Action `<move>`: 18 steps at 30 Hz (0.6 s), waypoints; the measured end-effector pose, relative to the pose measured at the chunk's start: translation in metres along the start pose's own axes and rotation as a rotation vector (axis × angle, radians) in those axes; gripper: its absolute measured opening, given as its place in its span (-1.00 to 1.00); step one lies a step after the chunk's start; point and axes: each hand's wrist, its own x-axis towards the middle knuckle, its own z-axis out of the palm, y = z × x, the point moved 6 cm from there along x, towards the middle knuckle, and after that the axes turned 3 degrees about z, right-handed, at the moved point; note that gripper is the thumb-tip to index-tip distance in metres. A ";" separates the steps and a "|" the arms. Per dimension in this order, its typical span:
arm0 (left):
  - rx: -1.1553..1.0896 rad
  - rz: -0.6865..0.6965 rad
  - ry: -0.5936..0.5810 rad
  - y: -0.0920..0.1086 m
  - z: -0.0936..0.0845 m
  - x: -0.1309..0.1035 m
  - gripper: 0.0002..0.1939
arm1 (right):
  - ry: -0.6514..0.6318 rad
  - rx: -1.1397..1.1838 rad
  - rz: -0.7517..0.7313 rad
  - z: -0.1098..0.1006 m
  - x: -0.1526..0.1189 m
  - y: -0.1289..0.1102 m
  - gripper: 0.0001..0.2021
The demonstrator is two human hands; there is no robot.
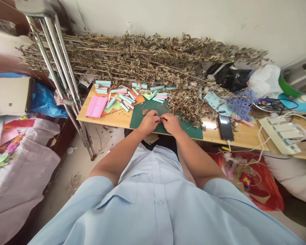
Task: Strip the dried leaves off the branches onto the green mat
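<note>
My left hand [150,121] and my right hand [170,123] meet fingertip to fingertip over the front part of a dark green cutting mat [191,131]. Both are closed in a pinch; what lies between the fingers is too small and covered to name. A small clump of crumbled dry leaf [145,111] rests on the mat just beyond my left hand. To the right of my right hand spreads a heap of dried leaves [190,105], partly over the mat. Light blue and pink paper rolls [127,99] lie behind and to the left.
Long dried plant stalks [142,54] fill the back along the wall. Pink paper [96,106] lies at the table's left end. On the right are a phone [225,127] with its cable, purple yarn [242,102] and a power strip [280,132]. Metal crutches [58,58] stand at left.
</note>
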 end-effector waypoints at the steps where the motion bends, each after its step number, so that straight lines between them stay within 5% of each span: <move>1: -0.004 -0.001 -0.001 0.000 0.000 0.000 -0.83 | -0.005 -0.011 0.001 0.001 0.000 0.000 -0.78; 18: -0.027 -0.004 -0.079 -0.005 -0.002 -0.002 -0.68 | -0.051 -0.065 -0.073 -0.001 -0.014 -0.010 -0.79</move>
